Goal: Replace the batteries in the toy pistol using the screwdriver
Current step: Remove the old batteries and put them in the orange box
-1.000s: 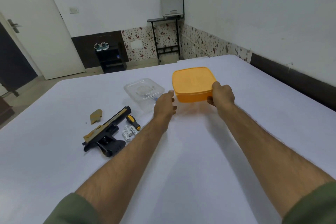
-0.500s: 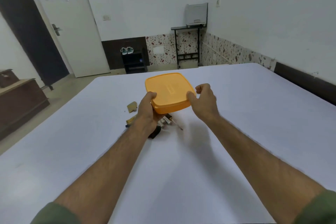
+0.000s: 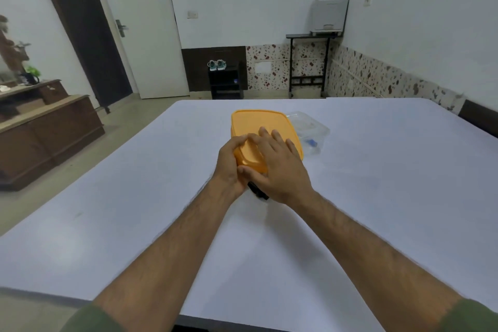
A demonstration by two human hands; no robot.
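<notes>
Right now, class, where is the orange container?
Head view: the orange container is central over the table, left hand gripping its near corner, right hand flat on top, clear tub to its right.

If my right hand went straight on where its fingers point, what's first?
Right hand lies on the orange box; past its far edge, likely just table. The clear tub sits off to the right.

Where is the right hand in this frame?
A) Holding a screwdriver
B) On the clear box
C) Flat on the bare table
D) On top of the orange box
D: the right hand lies with fingers spread on top of the orange box, which the left hand grips at its left edge; the clear box stands beyond, touched by neither hand.
</notes>
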